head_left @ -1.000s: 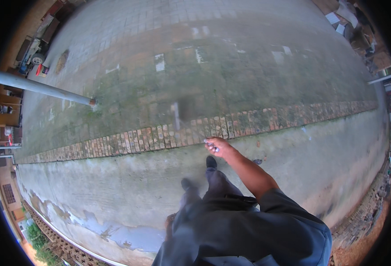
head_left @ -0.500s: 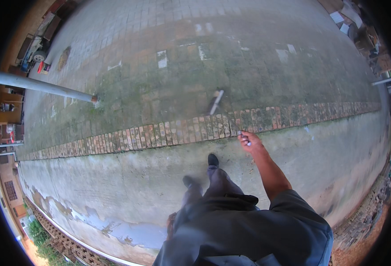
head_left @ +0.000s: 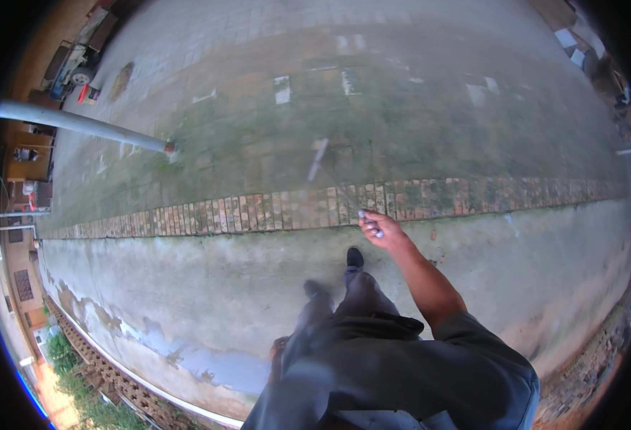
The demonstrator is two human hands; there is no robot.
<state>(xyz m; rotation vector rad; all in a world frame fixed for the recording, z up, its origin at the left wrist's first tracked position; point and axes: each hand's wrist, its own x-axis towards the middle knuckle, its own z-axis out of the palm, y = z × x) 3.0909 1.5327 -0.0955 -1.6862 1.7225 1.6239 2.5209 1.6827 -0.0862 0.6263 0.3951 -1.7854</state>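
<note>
Right hand [head_left: 381,229]: gripping thin stick [head_left: 345,192] by brick strip [head_left: 219,216]
White bar [head_left: 318,159]: just swung left, mid-swing beyond strip
Left hand [head_left: 280,345]: can't tell tbh

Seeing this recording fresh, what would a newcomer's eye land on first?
Probably the right hand near the centre, closed around a thin rod, with a pale, blurred bar just beyond it over the mossy paving. Next comes the row of bricks crossing the middle between paving and concrete, then the grey pole at upper left.
</note>
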